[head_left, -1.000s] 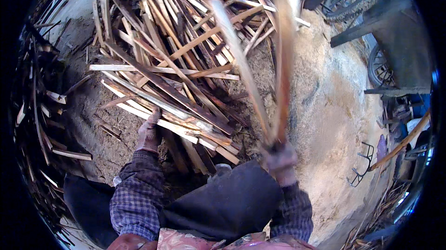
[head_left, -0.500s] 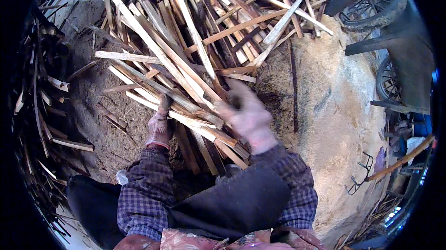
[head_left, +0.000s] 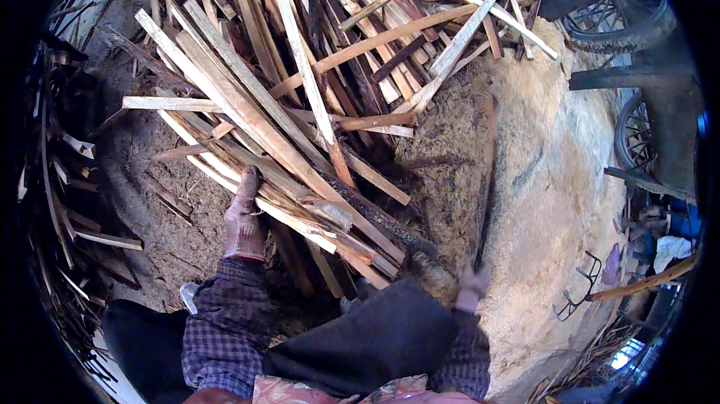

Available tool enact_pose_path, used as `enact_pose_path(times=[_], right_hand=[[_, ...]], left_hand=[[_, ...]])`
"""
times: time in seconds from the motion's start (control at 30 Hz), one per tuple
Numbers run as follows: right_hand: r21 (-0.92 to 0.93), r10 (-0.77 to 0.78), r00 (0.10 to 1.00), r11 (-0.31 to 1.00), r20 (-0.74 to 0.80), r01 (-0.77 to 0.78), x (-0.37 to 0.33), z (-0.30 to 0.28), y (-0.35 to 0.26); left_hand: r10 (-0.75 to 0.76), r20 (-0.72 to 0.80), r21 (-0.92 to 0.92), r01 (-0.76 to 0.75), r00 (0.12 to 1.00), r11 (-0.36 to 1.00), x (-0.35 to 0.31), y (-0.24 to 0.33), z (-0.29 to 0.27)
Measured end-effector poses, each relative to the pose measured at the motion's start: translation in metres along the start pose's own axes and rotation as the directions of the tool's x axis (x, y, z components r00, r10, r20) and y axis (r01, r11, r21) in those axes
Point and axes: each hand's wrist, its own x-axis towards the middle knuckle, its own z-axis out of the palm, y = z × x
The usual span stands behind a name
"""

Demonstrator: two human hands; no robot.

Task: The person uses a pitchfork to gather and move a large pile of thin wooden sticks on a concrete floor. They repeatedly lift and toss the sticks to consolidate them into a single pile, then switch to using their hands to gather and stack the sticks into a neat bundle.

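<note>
My left hand, in a dirty pinkish work glove, is closed on the left side of a bundle of split wood strips, thumb on top; its other fingers are hidden under the wood. The strips slant from far left to near right, their near ends above my dark-covered lap. To the right, my gloved right hand is smeared by motion. It grips the near end of a long dark wood strip, which is also blurred and points away from me over the sawdust-strewn ground.
A big heap of wood strips spreads ahead. More sticks lie on the left. At right stand a spoked wheel under a dark cart and a metal fork with a wooden handle. Sawdust covers the ground.
My right hand has left the bundle, moved right and nearer to me, and taken hold of the dark strip that lay on the ground. My left hand has shifted slightly left with the bundle.
</note>
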Motion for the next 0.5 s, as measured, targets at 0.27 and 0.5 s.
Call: enact_pose_path(times=[0.27,0.5], right_hand=[[0.884,-0.398,0.915,0.404,-0.061,0.235,0.016,-0.06,-0.217],[0.383,-0.445,0.894,0.836,0.055,0.393,0.052,-0.066,-0.472]], left_hand=[[-0.085,0.001,-0.065,0.085,0.996,0.994,0.0,0.017,0.022],[-0.11,-0.024,-0.076,0.107,0.994,0.991,-0.003,0.003,-0.004]])
